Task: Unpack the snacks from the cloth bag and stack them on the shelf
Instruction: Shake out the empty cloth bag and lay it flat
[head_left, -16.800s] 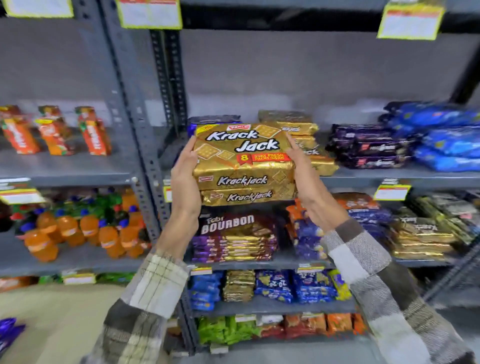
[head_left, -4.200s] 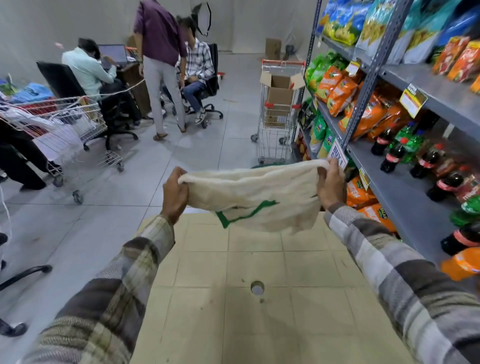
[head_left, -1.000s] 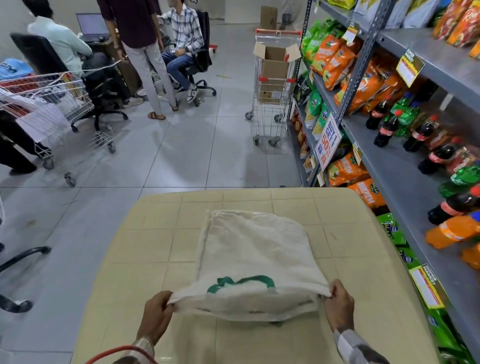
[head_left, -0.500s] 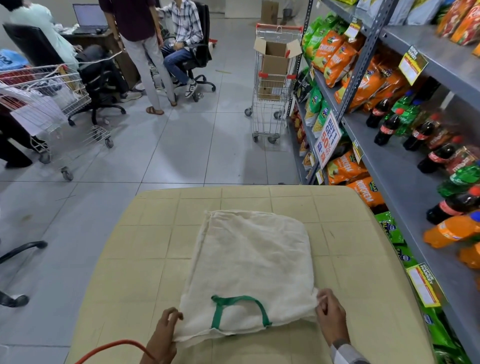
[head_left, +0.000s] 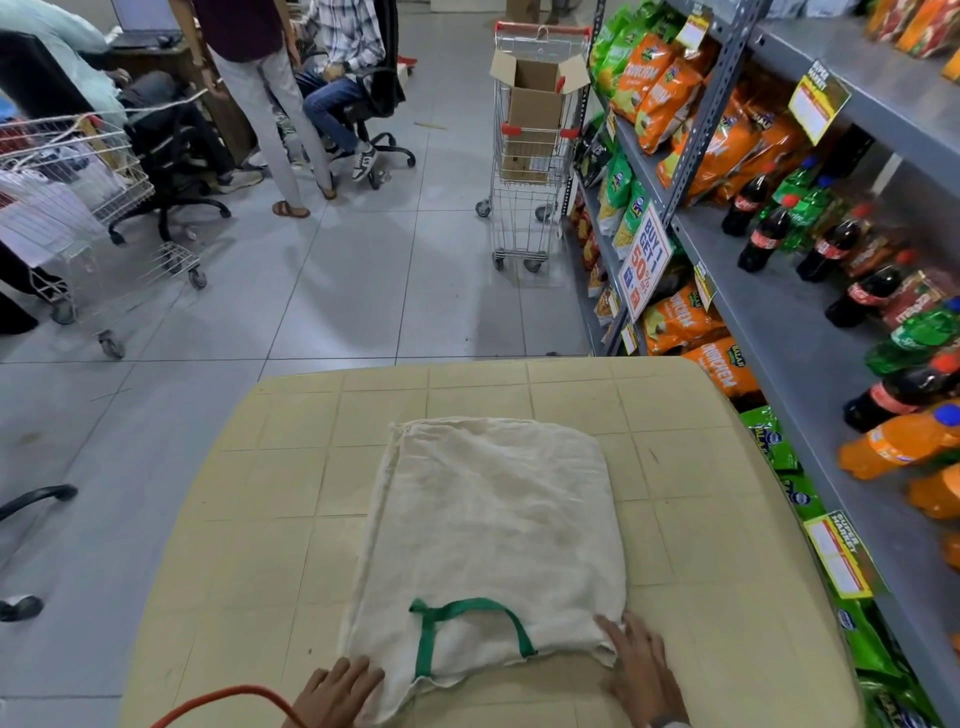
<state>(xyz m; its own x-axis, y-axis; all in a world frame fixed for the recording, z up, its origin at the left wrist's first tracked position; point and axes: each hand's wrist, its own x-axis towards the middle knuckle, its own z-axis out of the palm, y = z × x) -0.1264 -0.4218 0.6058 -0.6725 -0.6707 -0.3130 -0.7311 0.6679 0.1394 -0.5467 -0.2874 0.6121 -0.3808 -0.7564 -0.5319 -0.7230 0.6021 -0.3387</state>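
1. One cloth bag (head_left: 493, 540) lies flat at the centre of a yellowish tiled table (head_left: 701, 597), its green handle (head_left: 467, 631) toward 6 o'clock.
2. Grey floor tiles (head_left: 337, 291) stretch toward 12 o'clock; a shelf (head_left: 810, 332) of snack packets (head_left: 675, 322) and bottles (head_left: 763, 239) runs along 3 o'clock.
3. Bare tabletop rings the bag on all sides; a trolley (head_left: 524, 171) with a cardboard box (head_left: 537, 98) stands at 12 o'clock.
4. The left hand (head_left: 337, 693) rests, fingers loosely spread, on the bag's near left corner; the right hand (head_left: 639, 670) lies flat, fingers spread, on its near right corner.
5. Both wrists are cut off by the bottom edge, and an orange cable (head_left: 228, 701) runs off at 7 o'clock.
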